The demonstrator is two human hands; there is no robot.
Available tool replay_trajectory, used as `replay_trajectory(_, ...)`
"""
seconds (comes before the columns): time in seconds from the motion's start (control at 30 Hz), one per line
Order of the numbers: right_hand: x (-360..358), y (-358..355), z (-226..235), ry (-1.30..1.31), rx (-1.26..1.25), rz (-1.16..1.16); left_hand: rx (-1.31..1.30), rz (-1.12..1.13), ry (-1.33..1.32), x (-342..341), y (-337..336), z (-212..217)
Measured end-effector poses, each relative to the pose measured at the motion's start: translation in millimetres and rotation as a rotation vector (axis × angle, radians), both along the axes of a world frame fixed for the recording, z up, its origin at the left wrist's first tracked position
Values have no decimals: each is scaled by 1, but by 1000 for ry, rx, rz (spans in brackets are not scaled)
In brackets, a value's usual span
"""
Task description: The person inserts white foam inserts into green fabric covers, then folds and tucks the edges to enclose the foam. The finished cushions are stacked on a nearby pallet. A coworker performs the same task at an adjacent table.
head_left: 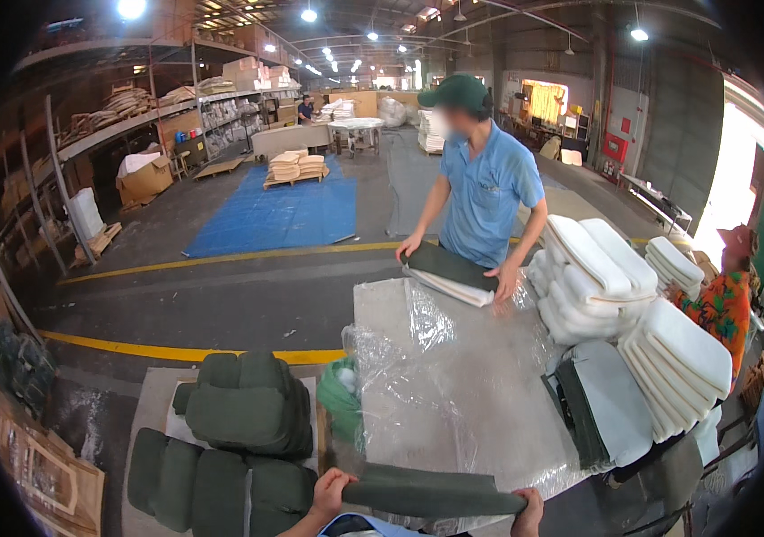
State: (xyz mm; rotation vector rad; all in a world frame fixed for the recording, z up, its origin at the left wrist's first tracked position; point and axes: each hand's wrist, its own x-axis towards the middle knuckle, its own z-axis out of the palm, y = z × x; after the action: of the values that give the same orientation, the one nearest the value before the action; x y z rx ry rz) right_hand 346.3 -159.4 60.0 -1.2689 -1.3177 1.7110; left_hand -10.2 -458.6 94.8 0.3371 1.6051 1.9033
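Note:
At the near edge of the table (507,394), my left hand (332,492) is closed on one end of a dark green fabric cover (431,490). My right hand (527,514) grips its other end, so the cover stretches between them. Clear plastic sheeting (426,327) lies over the tabletop. Across the table, a person in a blue shirt (489,192) has both hands on a dark green cover with a white pad (449,285) showing beneath it.
Dark green cushions (247,403) are piled at my left, beside a green bag (339,398). White foam pads (597,268) and a stack of grey and dark green covers (610,403) stand along the right side. Another person (726,300) in an orange patterned top is at far right.

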Motion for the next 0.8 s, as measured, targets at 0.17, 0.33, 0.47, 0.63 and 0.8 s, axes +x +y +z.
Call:
replay_trajectory(0.17,-20,19,28,-135,-255,258,-343,-415,20,-27,-36,5)
replay_trajectory(0.33,-76,53,12,-984,102,881,-752,-893,710,-46,63,2)
replay_trajectory(0.47,-125,35,5,-1050,367,1159,-700,-1134,999,-21,125,1)
replay_trajectory(0.63,-112,22,6,-684,450,682,-670,-1242,967,6,165,0)
replay_trajectory(0.8,-109,9,36,-531,561,476,-656,-1256,759,3,164,-11)
